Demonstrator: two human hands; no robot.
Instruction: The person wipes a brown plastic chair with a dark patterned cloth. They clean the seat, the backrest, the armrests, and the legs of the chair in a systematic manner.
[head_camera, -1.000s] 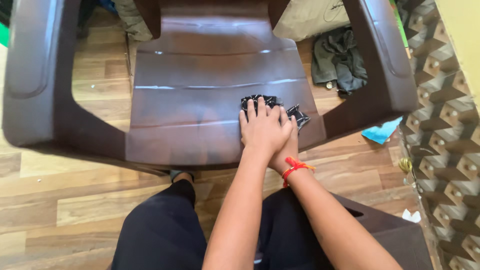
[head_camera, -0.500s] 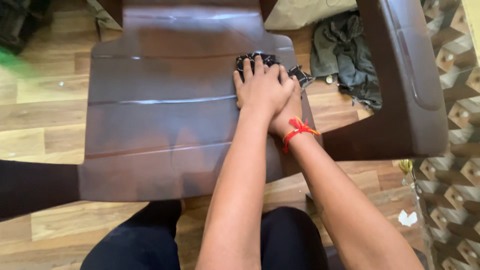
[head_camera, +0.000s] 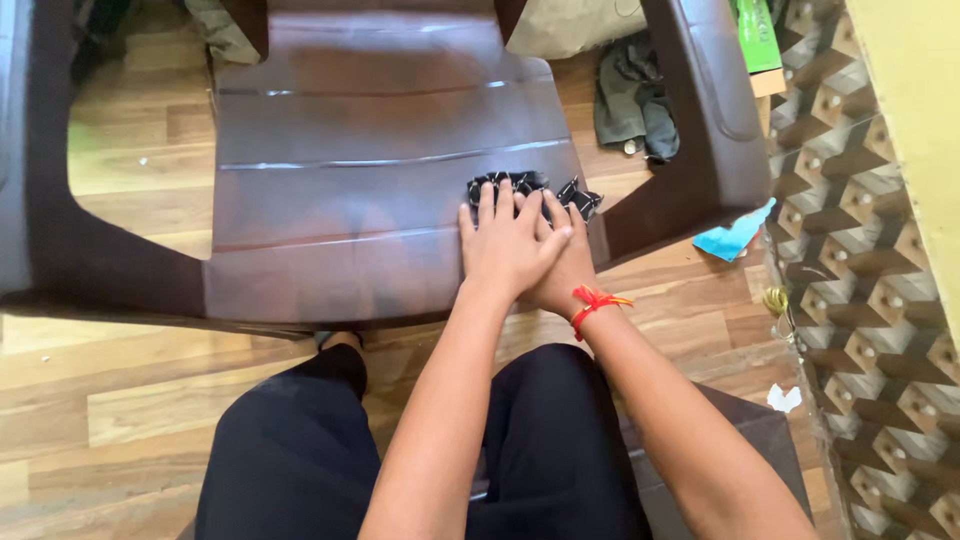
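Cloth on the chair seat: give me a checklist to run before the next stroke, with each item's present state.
1. Cloth lies flat on the seat: ok.
2. Left hand presses on the cloth: ok.
3. Right hand lies under the left, backing it: ok.
4. Cloth kept inside the seat's right edge: ok, though one corner sits close to it.
5. Seat ahead of the hands bare: ok.
6. Cloth damp or dry: cannot tell.

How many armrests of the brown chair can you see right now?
2. The brown plastic chair shows a left armrest along the left edge of the view and a right armrest at upper right, beside the hands pressing the dark cloth.
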